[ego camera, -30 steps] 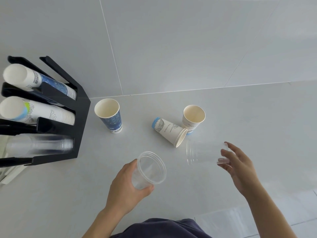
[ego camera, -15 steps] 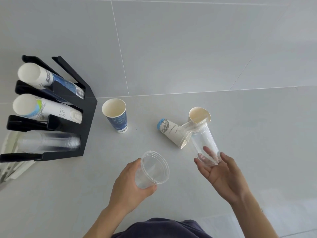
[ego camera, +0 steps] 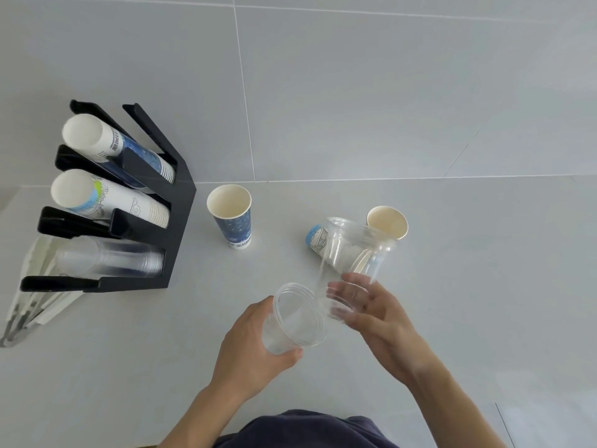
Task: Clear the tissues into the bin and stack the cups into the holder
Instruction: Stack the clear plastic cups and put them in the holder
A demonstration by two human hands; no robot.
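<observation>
My left hand [ego camera: 250, 347] grips a clear plastic cup [ego camera: 295, 318], its mouth tilted up and to the right. My right hand [ego camera: 381, 313] holds a second clear plastic cup [ego camera: 353, 260] by its base, rim pointing away, close beside the first cup. Behind it a white patterned paper cup [ego camera: 317, 238] lies on its side, and a white paper cup [ego camera: 387, 221] stands upright. A blue paper cup [ego camera: 233, 218] stands upright further left. The black cup holder [ego camera: 179, 218] at left carries a row of blue cups, a row of white cups and a row of clear cups.
White tongs or a similar utensil [ego camera: 29, 305] lie on the table under the holder's left end. A grey tiled wall [ego camera: 355, 92] rises behind the white table [ego camera: 484, 286]. No tissues or bin are in view.
My right hand took hold of the clear cup that lay on the table, lifted it and brought it left toward the cup in my left hand. My left hand has barely moved.
</observation>
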